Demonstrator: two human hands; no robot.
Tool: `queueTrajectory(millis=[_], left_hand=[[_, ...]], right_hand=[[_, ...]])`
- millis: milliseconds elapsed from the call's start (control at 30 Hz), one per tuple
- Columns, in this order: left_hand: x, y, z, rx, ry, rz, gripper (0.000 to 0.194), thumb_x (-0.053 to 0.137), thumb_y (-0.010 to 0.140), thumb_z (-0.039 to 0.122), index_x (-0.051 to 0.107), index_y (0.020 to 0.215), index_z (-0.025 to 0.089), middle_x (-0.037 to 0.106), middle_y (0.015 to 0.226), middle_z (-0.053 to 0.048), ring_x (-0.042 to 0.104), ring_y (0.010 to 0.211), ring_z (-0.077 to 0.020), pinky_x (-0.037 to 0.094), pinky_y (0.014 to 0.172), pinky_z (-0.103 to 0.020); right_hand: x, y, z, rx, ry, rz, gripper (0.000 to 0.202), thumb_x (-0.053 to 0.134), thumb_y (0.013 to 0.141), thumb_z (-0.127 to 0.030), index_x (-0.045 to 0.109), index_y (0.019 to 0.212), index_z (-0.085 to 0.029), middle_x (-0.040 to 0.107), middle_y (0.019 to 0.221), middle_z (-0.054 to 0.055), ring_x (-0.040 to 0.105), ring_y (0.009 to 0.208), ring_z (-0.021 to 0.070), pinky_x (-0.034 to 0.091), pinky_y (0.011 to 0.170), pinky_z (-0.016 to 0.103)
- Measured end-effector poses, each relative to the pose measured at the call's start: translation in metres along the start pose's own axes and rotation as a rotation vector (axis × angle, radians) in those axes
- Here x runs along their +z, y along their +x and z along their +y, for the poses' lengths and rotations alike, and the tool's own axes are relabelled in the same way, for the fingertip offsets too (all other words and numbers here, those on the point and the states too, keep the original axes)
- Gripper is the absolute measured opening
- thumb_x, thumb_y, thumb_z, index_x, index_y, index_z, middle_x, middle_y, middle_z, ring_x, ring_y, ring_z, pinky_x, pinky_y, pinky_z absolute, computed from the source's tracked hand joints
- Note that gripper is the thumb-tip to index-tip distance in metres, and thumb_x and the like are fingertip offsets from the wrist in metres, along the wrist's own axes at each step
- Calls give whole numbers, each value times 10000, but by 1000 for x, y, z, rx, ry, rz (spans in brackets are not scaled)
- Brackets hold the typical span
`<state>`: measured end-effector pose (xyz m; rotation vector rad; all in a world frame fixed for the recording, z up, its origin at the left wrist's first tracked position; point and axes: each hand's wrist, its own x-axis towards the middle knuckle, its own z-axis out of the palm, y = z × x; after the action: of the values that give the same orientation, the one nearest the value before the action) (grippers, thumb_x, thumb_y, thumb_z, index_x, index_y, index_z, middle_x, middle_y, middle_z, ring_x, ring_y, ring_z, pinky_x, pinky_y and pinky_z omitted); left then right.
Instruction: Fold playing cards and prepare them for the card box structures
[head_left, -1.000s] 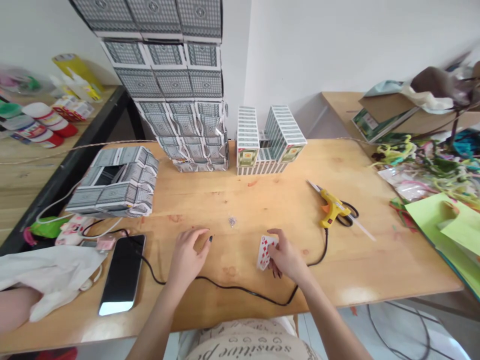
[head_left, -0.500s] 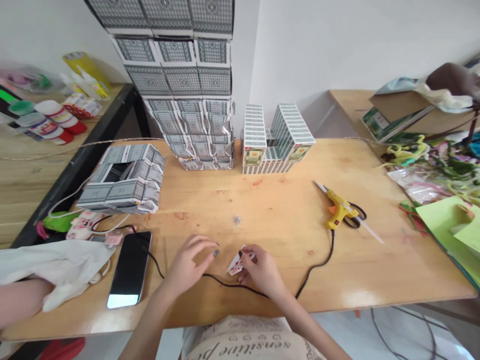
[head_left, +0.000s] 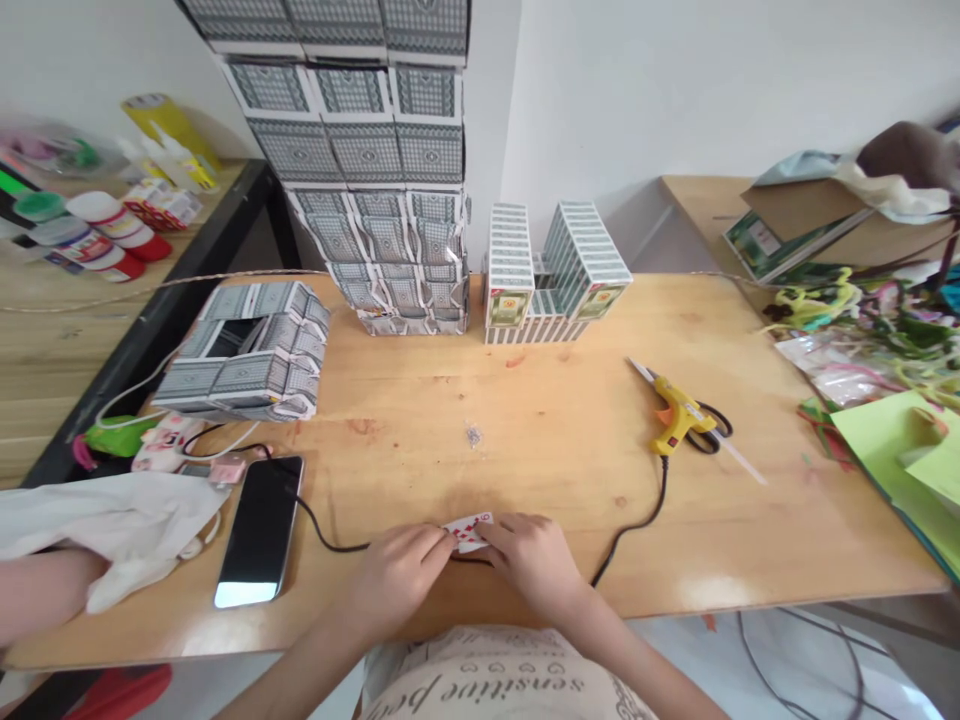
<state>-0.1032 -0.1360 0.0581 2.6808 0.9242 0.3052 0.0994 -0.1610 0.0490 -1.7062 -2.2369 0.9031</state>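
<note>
A white playing card (head_left: 466, 532) with red diamonds lies sideways between my two hands, close to the table's front edge. My left hand (head_left: 405, 568) is closed on its left end. On its right end the fingers of my right hand (head_left: 529, 555) are closed too. Whether more than one card is there, I cannot tell. Under and beside my hands runs a black cord (head_left: 341, 547). A small patch of clear or silvery bits (head_left: 474, 436) lies on the wood beyond the card.
At the back stand a tall stack of playing-card blocks (head_left: 367, 155) and a row of card boxes (head_left: 555, 270). A card-covered block (head_left: 247, 350) and a phone (head_left: 259, 530) are left. Right lie a yellow glue gun (head_left: 675, 415) and scissors (head_left: 705, 440). Another person's arm (head_left: 49, 590) rests far left.
My left hand has come right and down and closed on the card's left end. The card, tilted in my right hand before, now lies nearly level between both hands, nearer my body.
</note>
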Motion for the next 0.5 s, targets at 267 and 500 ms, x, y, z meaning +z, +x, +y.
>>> queueTrajectory(millis=[267,500], left_hand=[[8,-10,12,95,158,94,338,267,884,77,597,939,125,660,837,-84,620,769,-182,521,691,-289],[17,-2,4,114,187,116,318,299,883,76,608,952,109,666,886,-103,618,855,-198,517,746,-317]], right_hand=[[10,-10,10,-372,-116,-22,129,464,876,-123,585,857,-165,557,808,34,468,724,156,376,635,266],[9,-5,15,-432,-189,-27,145,431,892,-122,574,919,-122,548,817,57,453,717,172,401,632,284]])
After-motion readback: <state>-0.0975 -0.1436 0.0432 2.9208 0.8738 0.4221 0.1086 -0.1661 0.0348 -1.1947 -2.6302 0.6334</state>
